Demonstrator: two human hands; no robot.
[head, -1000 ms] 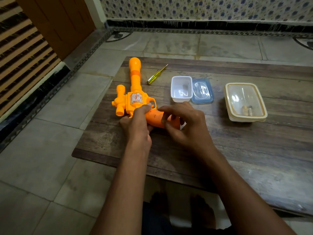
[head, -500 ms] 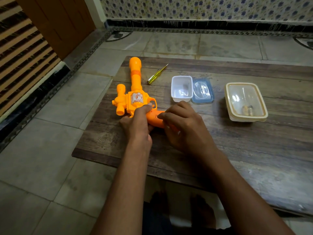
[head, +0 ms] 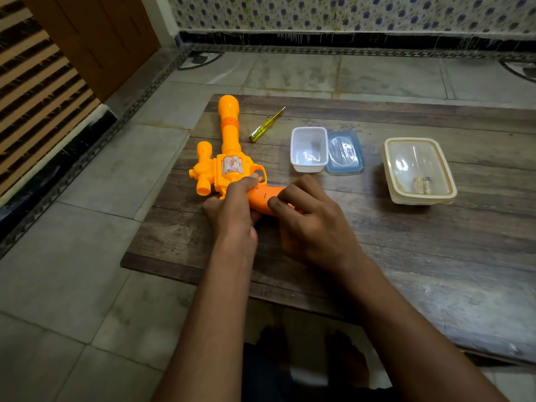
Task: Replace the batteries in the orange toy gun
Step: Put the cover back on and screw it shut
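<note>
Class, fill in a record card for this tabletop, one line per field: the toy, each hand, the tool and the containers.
Toy: orange plastic toy gun lying on wooden table
Left: left hand grips its body by the trigger guard
Right: right hand curls fingers on its handle
Tool: yellow-handled screwdriver beside the barrel, untouched
Containers: open white plastic tub, blue lid beside it; clear lidded box holding small metal cylinders
</note>
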